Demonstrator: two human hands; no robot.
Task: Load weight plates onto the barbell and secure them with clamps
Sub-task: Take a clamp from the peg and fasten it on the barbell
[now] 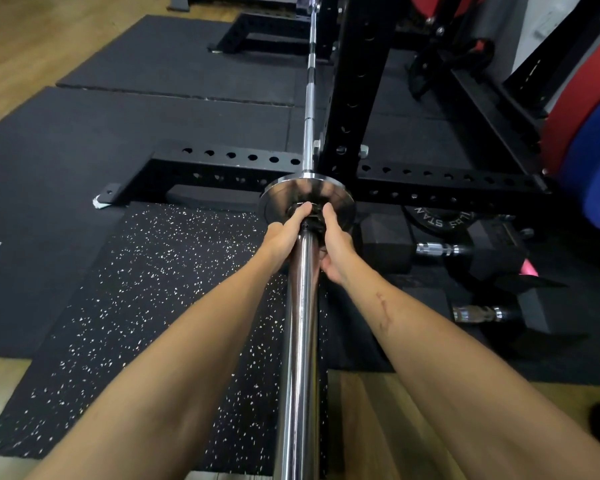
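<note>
I'm pressing a black clamp against the steel plate on the barbell sleeve by the rack. Left hand and right hand are both gripping it to seat it. Dumbbells are lying right.

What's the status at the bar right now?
Both hands, left hand and right hand, grip the black clamp. Clamp against plate on barbell sleeve. Nothing blocking.
</note>
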